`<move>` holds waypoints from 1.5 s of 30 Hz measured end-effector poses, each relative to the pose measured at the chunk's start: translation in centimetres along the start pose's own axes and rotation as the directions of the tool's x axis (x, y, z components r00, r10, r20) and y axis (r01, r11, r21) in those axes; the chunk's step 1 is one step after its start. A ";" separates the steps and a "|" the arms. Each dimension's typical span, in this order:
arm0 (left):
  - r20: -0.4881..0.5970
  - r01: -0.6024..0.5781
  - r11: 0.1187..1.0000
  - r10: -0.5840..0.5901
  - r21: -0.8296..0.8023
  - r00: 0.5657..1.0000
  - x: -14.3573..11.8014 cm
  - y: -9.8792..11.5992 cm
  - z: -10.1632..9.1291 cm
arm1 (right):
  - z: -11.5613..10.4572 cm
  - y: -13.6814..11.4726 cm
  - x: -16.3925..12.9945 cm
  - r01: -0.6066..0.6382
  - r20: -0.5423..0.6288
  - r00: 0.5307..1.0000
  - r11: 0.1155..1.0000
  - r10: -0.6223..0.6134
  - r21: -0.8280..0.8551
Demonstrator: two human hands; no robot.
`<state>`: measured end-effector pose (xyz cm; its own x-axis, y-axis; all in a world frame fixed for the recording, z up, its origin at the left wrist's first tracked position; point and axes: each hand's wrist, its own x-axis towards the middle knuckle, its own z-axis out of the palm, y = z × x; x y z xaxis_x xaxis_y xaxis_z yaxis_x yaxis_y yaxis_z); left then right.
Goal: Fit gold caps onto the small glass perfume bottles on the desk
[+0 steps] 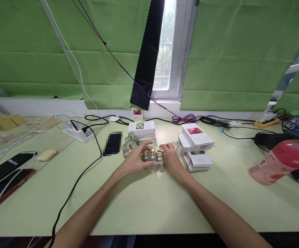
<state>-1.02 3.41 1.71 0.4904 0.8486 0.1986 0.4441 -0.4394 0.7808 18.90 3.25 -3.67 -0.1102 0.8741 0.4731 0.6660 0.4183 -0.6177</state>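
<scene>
The left hand (135, 161) has its grip curled around small clear glass bottles (152, 157) with gold tops, bunched on the table (149, 203), while the right hand (173, 160) bends its fingers just beside them, its hold unclear. More glass bottles (129, 146) cluster left of the left grip; beyond it lie smooth white cartons (142, 128), and right of the right grip stacked printed boxes (197, 137), their contents hidden.
</scene>
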 end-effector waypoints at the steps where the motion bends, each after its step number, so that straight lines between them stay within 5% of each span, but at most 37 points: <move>1: 0.006 0.006 1.000 -0.006 0.015 1.000 0.0 0.0 0.0 | 0.0 0.0 0.0 -0.004 -0.006 1.000 1.000 0.004 0.001; 18: -0.053 0.037 0.992 -0.030 0.123 0.998 0.0 0.5 0.5 | -0.5 -0.9 0.1 0.104 -0.164 0.981 0.995 -0.104 -0.012; 30: -0.091 0.024 0.996 -0.016 0.089 0.996 0.0 0.1 1.4 | -2.0 -2.4 0.1 0.245 -0.448 0.860 0.968 -0.244 -0.058; 45: -0.236 -0.020 0.999 0.012 -0.030 0.972 -0.1 0.1 4.2 | -2.1 -3.1 -0.2 0.315 -0.588 0.753 0.946 -0.295 -0.071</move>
<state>2.16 2.06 -0.67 0.3052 0.8886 0.3425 0.4117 -0.4474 0.7940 18.45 1.29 -0.50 0.1546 0.3895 0.9080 0.6478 0.6540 -0.3908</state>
